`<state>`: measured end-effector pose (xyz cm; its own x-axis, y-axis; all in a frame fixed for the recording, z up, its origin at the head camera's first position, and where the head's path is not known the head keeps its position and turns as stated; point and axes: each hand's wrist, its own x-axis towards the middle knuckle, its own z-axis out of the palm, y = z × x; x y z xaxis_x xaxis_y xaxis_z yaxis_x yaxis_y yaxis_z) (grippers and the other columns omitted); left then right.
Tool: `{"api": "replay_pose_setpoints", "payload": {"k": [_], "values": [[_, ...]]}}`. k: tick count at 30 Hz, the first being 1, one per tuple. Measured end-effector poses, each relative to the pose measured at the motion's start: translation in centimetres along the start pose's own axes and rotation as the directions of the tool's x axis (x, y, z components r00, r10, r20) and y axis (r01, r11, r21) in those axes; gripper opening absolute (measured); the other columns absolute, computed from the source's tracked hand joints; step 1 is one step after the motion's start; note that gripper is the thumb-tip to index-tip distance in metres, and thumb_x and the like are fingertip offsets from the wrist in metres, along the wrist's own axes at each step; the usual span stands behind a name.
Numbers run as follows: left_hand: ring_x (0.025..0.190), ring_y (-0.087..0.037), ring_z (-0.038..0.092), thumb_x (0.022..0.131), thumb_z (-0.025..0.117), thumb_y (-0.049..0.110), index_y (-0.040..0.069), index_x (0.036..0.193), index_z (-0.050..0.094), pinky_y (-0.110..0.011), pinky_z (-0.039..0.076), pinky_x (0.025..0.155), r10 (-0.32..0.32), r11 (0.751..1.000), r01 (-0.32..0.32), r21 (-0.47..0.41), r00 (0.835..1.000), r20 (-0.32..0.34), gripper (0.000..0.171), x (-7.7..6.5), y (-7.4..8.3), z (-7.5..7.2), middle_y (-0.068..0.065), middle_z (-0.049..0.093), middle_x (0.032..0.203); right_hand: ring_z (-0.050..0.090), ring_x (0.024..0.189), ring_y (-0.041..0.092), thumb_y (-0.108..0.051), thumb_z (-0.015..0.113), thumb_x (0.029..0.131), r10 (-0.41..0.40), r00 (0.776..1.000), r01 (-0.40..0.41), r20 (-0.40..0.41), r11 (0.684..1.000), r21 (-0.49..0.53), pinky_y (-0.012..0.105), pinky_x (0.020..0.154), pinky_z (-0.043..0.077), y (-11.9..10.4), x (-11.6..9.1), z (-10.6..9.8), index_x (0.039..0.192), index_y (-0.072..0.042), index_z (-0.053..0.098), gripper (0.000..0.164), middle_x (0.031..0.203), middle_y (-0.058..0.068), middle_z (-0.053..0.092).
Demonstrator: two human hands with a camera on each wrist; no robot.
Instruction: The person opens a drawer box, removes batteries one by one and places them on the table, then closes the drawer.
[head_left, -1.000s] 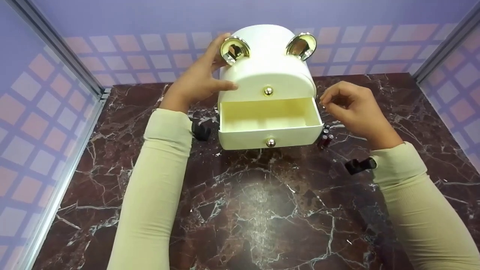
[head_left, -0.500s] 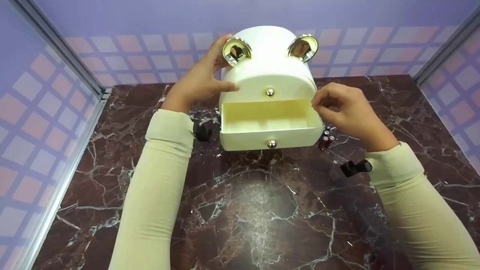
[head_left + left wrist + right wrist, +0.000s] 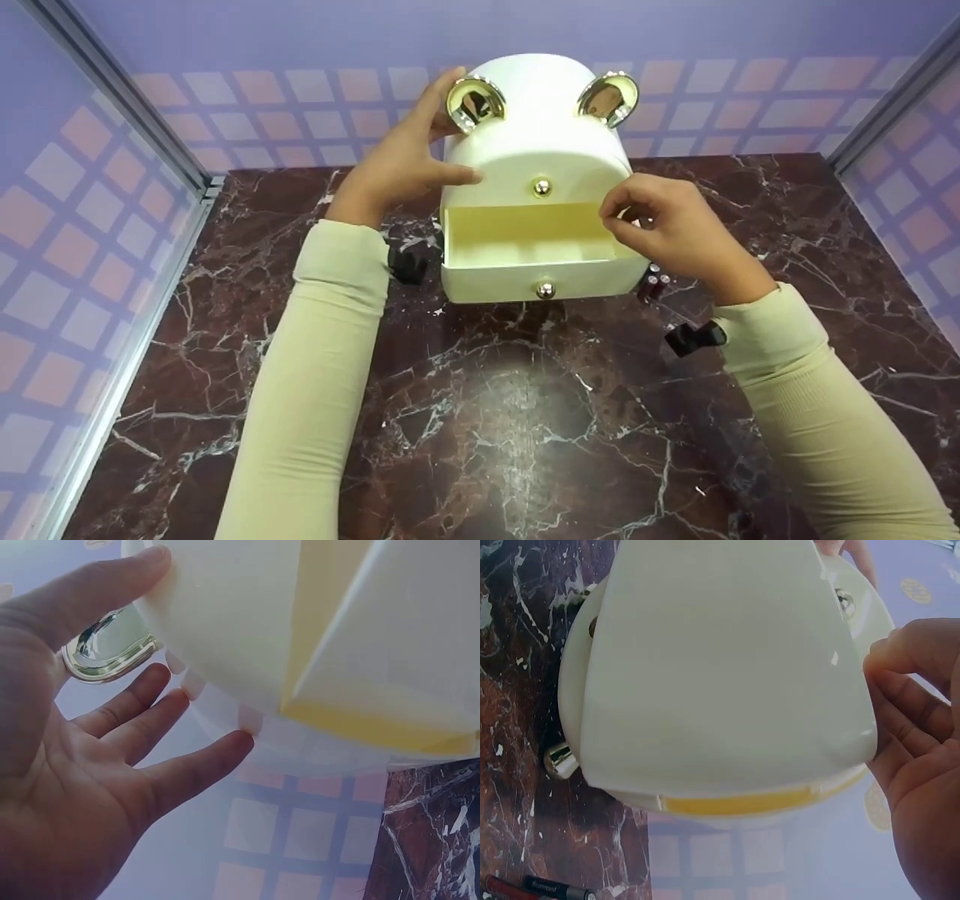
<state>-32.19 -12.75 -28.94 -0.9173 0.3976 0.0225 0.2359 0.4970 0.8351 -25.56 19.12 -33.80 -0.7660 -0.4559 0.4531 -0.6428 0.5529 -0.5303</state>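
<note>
Basically, head view: glossy white plastic drawer box w/ rounded top (image 3: 540, 97) on dark red marbled table (image 3: 480, 420), pair of shiny gold ears (image 3: 607, 101) up top. White lower drawer (image 3: 491, 283) is out, yellowish inside showing. L hand (image 3: 401, 165) at box's L side, fingers spread, thumb on front. R hand (image 3: 664, 225) over drawer's R rim, thumb & index tips together; can't tell if anything's pinched. Small dark tubes w/ silvery ends (image 3: 654, 285) on table just beside drawer, R side.

L wrist view: thumb touches box; other fingers fairly straight, tips mirrored in its glossy side.

R wrist view: fingertips partly hidden behind a broad white panel (image 3: 727, 667); tubes bottom L, one red, one black.
</note>
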Motion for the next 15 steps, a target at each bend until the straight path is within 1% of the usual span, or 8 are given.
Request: {"api": "replay_pose_setpoints", "payload": {"k": [2, 4, 8, 11, 12, 13, 15], "values": [[0.141, -0.019, 0.039, 0.071, 0.085, 0.013, 0.049, 0.152, 0.004, -0.038, 0.04, 0.113, 0.003, 1.0, -0.003, -0.004, 1.0, -0.002, 0.12, -0.2, 0.5, 0.1, -0.006, 0.04, 0.152, 0.062, 0.079, 0.005, 0.003, 0.067, 0.085, 0.004, 1.0, -0.004, 0.016, 1.0, -0.005, 0.011, 0.074, 0.053, -0.1, 0.1, 0.0, 0.09, -0.003, 0.069, 0.008, 0.091, 0.003, 0.069], [0.141, -0.018, 0.038, 0.07, 0.086, 0.012, 0.047, 0.153, 0.002, -0.037, 0.043, 0.11, 0.015, 1.0, -0.015, -0.014, 1.0, -0.003, 0.123, -0.4, 1.0, 0.2, -0.002, 0.034, 0.156, 0.063, 0.08, 0.009, 0.002, 0.067, 0.086, 0.007, 1.0, -0.007, 0.03, 1.0, -0.002, 0.011, 0.075, 0.053, -0.3, 0.2, 0.0, 0.091, -0.003, 0.068, 0.008, 0.091, 0.003, 0.069], [0.139, -0.018, 0.039, 0.067, 0.087, 0.009, 0.047, 0.153, 0.002, -0.035, 0.052, 0.1, 0.038, 0.997, -0.038, -0.061, 0.999, -0.005, 0.126, -0.3, 1.8, 0.4, 0.004, 0.02, 0.161, 0.065, 0.082, 0.017, 0.002, 0.066, 0.086, -0.001, 0.999, 0.0, 0.048, 1.0, 0.019, 0.012, 0.077, 0.054, -0.4, 0.3, -0.1, 0.093, -0.002, 0.068, 0.008, 0.092, 0.004, 0.069], [0.138, -0.017, 0.041, 0.067, 0.088, 0.01, 0.048, 0.152, 0.004, -0.035, 0.053, 0.098, 0.037, 0.998, -0.038, -0.059, 0.999, -0.017, 0.126, 0.1, 1.8, 0.5, 0.006, 0.019, 0.162, 0.066, 0.082, 0.019, 0.002, 0.066, 0.086, -0.009, 0.998, 0.008, 0.055, 1.0, 0.02, 0.012, 0.077, 0.054, -0.3, 0.4, -0.1, 0.092, -0.001, 0.068, 0.007, 0.092, 0.005, 0.069], [0.138, -0.017, 0.041, 0.067, 0.088, 0.011, 0.048, 0.153, 0.004, -0.035, 0.052, 0.099, 0.042, 0.998, -0.043, -0.047, 0.999, -0.025, 0.125, 0.2, 1.7, 0.6, 0.006, 0.019, 0.162, 0.066, 0.082, 0.019, 0.001, 0.066, 0.086, -0.01, 0.998, 0.009, 0.058, 1.0, 0.02, 0.013, 0.078, 0.054, -0.3, 0.5, -0.1, 0.092, -0.001, 0.068, 0.007, 0.092, 0.005, 0.069], [0.14, -0.017, 0.038, 0.067, 0.088, 0.013, 0.047, 0.153, 0.004, -0.035, 0.049, 0.104, 0.044, 0.999, -0.045, -0.019, 0.998, -0.034, 0.125, 0.4, 1.6, 0.6, 0.007, 0.018, 0.162, 0.066, 0.082, 0.018, 0.001, 0.066, 0.086, -0.009, 0.998, 0.008, 0.062, 1.0, 0.017, 0.013, 0.078, 0.054, -0.4, 0.5, 0.0, 0.092, -0.001, 0.068, 0.007, 0.092, 0.005, 0.069], [0.144, -0.014, 0.031, 0.067, 0.089, 0.017, 0.047, 0.153, 0.004, -0.036, 0.039, 0.114, 0.057, 0.998, -0.055, 0.039, 0.997, -0.055, 0.124, 0.7, 1.4, 0.7, 0.01, 0.016, 0.162, 0.066, 0.082, 0.017, 0.001, 0.067, 0.086, -0.004, 0.997, 0.003, 0.072, 1.0, 0.014, 0.014, 0.078, 0.055, -0.5, 0.6, 0.1, 0.092, -0.002, 0.069, 0.007, 0.092, 0.004, 0.07]]}}
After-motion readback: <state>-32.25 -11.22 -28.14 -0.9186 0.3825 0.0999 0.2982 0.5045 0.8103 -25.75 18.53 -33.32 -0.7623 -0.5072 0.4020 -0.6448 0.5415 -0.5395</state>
